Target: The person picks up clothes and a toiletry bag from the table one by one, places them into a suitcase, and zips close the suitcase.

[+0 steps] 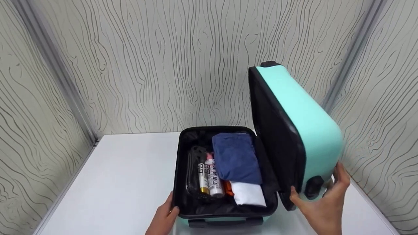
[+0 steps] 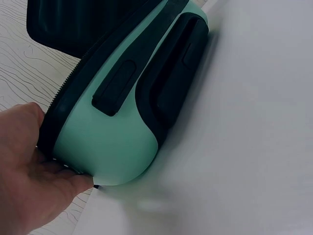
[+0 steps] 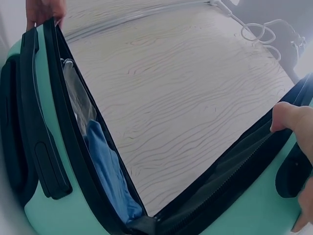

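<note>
A mint-green hard-shell suitcase [image 1: 228, 215] stands with its lid [image 1: 313, 120] tilted up on the right. At the base's left front corner my left hand [image 1: 163, 215] grips the rim, thumb over the edge and fingers against the outside. My right hand [image 1: 326, 204] holds the near end of the lid, with the thumb on its zipped edge and fingers round the shell. Inside the base lie a folded blue cloth [image 1: 236, 158], a white packet [image 1: 249, 194], an orange item [image 1: 228, 188] and a clear, black-trimmed pouch [image 1: 197, 151] with bottles [image 1: 214, 179], one lettered TRAVEL.
The suitcase rests on a white table [image 1: 130, 173], its black carry handle [image 1: 225, 223] facing the near side. Wood-grain panels [image 1: 196, 65] enclose the table at the back and both sides. A white cable [image 3: 254, 34] shows in the right wrist view.
</note>
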### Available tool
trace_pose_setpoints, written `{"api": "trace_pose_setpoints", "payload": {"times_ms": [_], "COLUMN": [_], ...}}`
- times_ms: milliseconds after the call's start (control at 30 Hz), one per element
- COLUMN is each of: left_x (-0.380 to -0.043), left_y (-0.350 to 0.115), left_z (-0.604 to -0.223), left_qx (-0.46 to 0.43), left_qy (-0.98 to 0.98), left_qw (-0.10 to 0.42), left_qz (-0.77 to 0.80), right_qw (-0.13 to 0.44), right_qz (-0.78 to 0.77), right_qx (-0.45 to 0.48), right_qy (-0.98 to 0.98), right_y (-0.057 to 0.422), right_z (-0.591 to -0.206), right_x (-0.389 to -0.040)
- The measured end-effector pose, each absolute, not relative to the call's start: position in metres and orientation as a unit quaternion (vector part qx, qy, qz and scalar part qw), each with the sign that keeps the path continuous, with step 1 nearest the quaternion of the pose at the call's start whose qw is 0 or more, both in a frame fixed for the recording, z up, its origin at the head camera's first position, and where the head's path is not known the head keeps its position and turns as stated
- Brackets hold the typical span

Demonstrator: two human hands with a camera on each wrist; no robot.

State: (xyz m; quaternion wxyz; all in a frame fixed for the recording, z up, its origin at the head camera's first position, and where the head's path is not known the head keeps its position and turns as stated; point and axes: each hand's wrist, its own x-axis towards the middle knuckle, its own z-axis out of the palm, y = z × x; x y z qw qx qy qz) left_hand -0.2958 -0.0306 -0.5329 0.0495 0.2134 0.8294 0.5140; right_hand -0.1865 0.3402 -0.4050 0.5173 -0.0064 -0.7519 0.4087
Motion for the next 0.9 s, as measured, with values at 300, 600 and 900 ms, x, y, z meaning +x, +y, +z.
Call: {"api": "trace_pose_setpoints", "payload": {"times_ms": [300, 600, 900], "left_x": [-0.296, -0.295, -0.293], "left_y": [-0.032, -0.033, -0.028], "left_z": [-0.534, -0.533, -0.532], "left_qx": [0.215, 0.203, 0.204], "left_qy": [0.826, 0.824, 0.823], "left_qw": [0.05, 0.058, 0.056], "left_qz": [0.519, 0.526, 0.527], "right_qw": [0.523, 0.52, 0.493], "right_qz": [0.347, 0.281, 0.281], "right_qx": [0.054, 0.099, 0.118], "right_qy": [-0.777, -0.8, -0.815], "right_y": [0.324, 0.298, 0.28], "right_z": [-0.405, -0.406, -0.41], "right_x": [-0.195, -0.2, -0.204]}}
